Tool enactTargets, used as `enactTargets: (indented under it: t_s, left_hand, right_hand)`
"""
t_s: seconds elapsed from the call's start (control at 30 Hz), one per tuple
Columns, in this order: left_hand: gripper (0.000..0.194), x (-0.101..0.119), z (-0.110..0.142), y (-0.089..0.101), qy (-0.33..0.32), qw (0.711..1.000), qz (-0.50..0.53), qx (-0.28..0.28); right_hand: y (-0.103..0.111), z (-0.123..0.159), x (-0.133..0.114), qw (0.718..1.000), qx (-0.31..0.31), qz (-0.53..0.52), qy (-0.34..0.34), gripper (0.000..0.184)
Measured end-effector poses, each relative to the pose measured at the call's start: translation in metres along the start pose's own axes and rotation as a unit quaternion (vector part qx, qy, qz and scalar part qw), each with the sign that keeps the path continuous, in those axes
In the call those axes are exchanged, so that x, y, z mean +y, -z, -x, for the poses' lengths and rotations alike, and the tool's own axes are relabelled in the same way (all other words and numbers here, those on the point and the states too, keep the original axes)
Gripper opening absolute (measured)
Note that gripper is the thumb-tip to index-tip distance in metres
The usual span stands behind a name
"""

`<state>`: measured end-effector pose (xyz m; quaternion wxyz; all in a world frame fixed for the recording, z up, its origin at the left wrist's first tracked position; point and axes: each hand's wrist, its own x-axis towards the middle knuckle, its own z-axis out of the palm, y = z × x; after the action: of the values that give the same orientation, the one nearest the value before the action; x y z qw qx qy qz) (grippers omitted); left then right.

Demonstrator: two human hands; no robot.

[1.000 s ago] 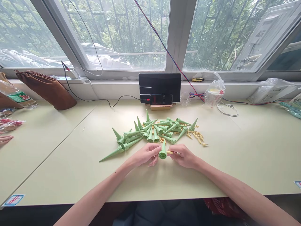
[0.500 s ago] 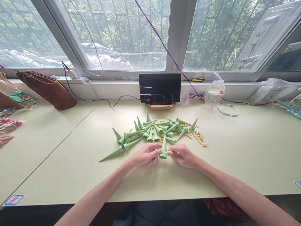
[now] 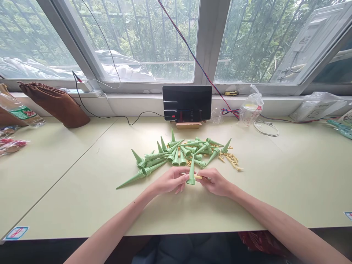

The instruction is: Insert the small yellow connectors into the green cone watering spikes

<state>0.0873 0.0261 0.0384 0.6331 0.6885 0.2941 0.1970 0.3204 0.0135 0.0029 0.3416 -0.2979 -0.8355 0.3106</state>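
While our left hand (image 3: 173,179) pinches a green spike (image 3: 191,172), seemingly steadying it, our right hand (image 3: 213,180) pinches a yellow peg (image 3: 198,177). Other spikes (image 3: 175,160) lie beyond, probably handy.

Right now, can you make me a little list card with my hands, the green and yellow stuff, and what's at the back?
Left hand: holds a green cone, pointy end up
Right hand: pinches a yellow peg beside the cone; I can't tell if it's pushed in
Beyond the hands: more green cones and loose yellow pegs on a pale table
At the back: black screen, phone in front
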Motion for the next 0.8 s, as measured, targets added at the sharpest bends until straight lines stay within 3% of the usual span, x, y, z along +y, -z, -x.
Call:
enactTargets:
  t_s: [0.43,0.8]
  left_hand:
    - [0.051,-0.0046,0.0004,0.0013,0.010,1.000,0.005,-0.012]
    - [0.045,-0.0016,0.0012,-0.0006,-0.010,0.999,-0.046,0.014]
  right_hand:
    - [0.0011,-0.0001,-0.0015,1.000,-0.009,-0.012,-0.009,0.035]
    - [0.0020,0.0006,-0.0014,1.000,-0.005,-0.008,-0.005,0.033]
